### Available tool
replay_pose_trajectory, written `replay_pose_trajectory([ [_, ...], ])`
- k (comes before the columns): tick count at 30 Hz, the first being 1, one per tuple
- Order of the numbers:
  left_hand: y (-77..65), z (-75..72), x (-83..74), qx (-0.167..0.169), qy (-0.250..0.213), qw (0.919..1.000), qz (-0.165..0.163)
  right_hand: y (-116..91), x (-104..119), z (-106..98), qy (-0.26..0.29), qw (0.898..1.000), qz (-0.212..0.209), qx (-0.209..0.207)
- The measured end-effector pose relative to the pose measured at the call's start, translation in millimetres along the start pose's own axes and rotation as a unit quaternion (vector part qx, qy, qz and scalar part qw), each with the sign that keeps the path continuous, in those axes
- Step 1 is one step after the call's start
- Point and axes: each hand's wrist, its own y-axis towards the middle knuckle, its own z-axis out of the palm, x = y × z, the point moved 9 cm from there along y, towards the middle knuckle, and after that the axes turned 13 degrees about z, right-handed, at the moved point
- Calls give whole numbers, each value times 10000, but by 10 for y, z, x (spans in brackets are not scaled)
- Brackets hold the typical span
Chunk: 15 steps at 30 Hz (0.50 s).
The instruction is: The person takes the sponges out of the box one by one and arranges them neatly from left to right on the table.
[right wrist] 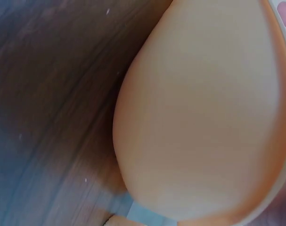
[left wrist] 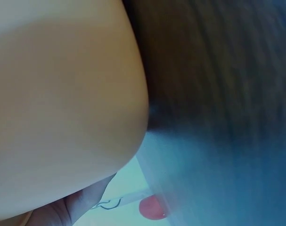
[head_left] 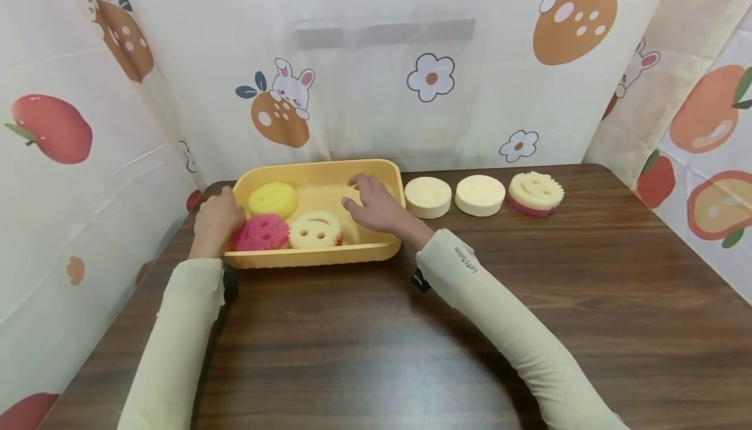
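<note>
A yellow plastic tray (head_left: 329, 258) stands at the back left of the table. My left hand (head_left: 217, 218) grips its left rim, and in the left wrist view part of that hand (left wrist: 81, 205) shows beyond the tray wall (left wrist: 72, 108). Over the right side of the tray, my right hand (head_left: 378, 207) hovers with bent, spread fingers and holds nothing. Inside, toward the left, lie a yellow round sponge (head_left: 273, 199), a pink smiley sponge (head_left: 262, 233) and a cream smiley sponge (head_left: 315, 229). The tray's outer wall (right wrist: 199, 108) fills much of the right wrist view.
Right of the tray, two cream round sponges (head_left: 427, 195) (head_left: 480, 194) and a cream-and-pink smiley sponge (head_left: 534, 192) stand in a row. The dark wooden table (head_left: 352, 352) reaches back to a printed curtain (head_left: 376, 77), which also hangs at both sides.
</note>
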Motion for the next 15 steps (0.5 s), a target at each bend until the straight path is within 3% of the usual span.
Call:
replay_pose_trajectory([
  [15, 9, 11, 14, 27, -85, 9999, -83, 36, 99, 208, -16, 9998, -150, 163],
])
